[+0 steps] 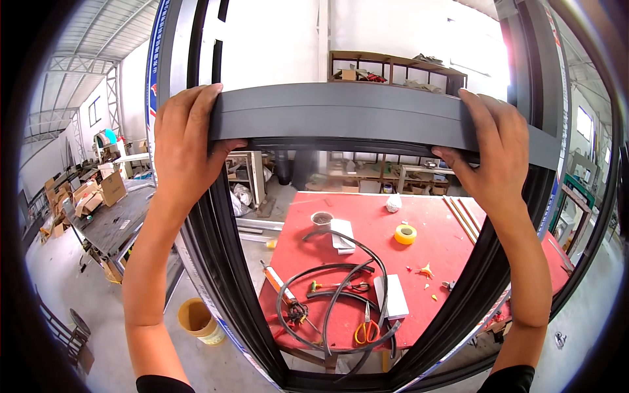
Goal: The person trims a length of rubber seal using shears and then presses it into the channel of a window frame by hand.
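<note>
A grey metal crossbar (341, 111) runs across the upper part of a tall dark window frame (223, 281). My left hand (187, 141) is wrapped round the bar's left end, fingers over the top edge and thumb below. Likewise, my right hand (491, 144) grips the right end, its thumb against the lower edge. Both arms are stretched upward. Under the bar runs a black strip. Each end of the bar lies close to a side post of the frame; the joints are partly hidden by my hands.
Behind the frame stands a red-topped table (314, 209) bearing a black rubber strip (327, 268), orange-handled scissors (367, 331), a caulking gun (278, 281) and yellow tape (405, 234). A yellow bucket (200, 321) is on the floor at left. Cardboard boxes (98, 193) sit on a dark bench.
</note>
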`<state>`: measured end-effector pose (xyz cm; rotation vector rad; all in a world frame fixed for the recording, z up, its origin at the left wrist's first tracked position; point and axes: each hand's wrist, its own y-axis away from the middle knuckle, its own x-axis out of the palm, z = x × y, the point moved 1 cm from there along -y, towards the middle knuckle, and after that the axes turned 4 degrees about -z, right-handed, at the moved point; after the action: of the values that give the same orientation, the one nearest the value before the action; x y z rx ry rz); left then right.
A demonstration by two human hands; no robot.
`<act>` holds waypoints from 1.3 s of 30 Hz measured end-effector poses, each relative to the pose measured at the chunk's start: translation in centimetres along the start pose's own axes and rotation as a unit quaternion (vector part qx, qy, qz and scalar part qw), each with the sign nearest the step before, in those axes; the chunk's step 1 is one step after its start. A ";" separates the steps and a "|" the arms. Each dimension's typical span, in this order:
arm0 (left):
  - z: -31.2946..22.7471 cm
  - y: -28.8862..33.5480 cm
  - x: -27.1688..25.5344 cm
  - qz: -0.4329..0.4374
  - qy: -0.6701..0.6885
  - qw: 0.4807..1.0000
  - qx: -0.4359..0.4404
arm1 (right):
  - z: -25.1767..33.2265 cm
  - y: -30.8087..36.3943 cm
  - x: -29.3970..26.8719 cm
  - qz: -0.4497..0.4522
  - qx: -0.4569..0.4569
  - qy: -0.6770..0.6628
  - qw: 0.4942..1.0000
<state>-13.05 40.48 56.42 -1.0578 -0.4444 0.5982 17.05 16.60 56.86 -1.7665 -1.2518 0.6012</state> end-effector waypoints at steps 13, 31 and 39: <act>-0.3 0.3 0.7 -0.002 0.010 1.000 -0.005 | 1.1 0.7 1.8 -0.043 -0.042 0.044 0.997; 1.0 1.3 1.7 -0.006 0.002 1.000 -0.011 | 2.8 -0.3 4.0 -0.133 -0.022 0.049 0.990; 2.5 1.8 1.7 0.059 -0.021 0.998 -0.009 | 2.3 0.3 3.7 -0.137 -0.038 0.050 0.989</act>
<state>-13.72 43.91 55.93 -1.0952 -0.4272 0.7231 16.85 20.80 55.76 -1.6272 -1.4320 0.3072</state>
